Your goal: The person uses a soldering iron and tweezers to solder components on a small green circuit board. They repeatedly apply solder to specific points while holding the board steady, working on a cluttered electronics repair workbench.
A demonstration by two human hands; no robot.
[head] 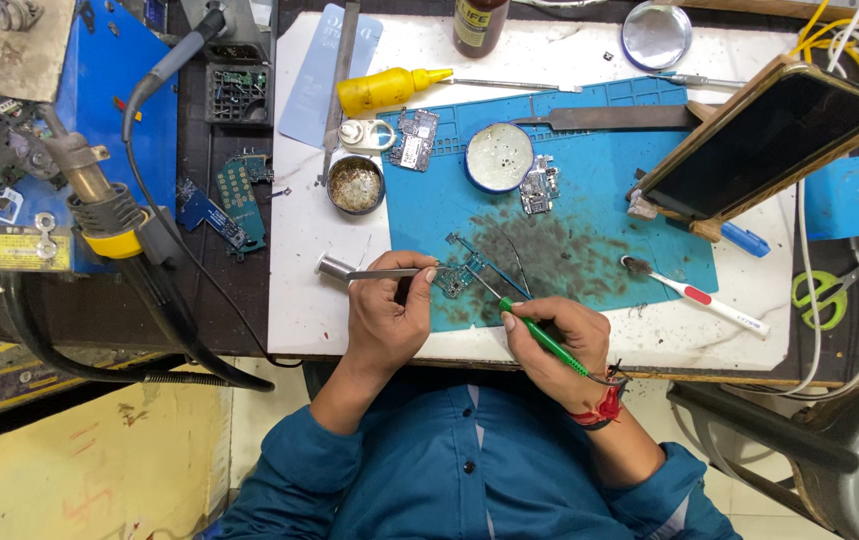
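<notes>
Left hand [386, 315] closed on thin tweezers [379, 272], tips pressed on a small circuit board [457, 278] at the lower left part of the blue mat [589, 200]; right hand [554, 345] closed around a green-handled soldering iron [539, 335], tip touching the same board from 4 o'clock. Around the board on the white desk [299, 300]: brass wool tin [355, 185] at 11 o'clock, round white dish [498, 157] at 1 o'clock, toothbrush [694, 295] at 3 o'clock, phone on a wooden stand [769, 140] at 2 o'clock, well apart.
</notes>
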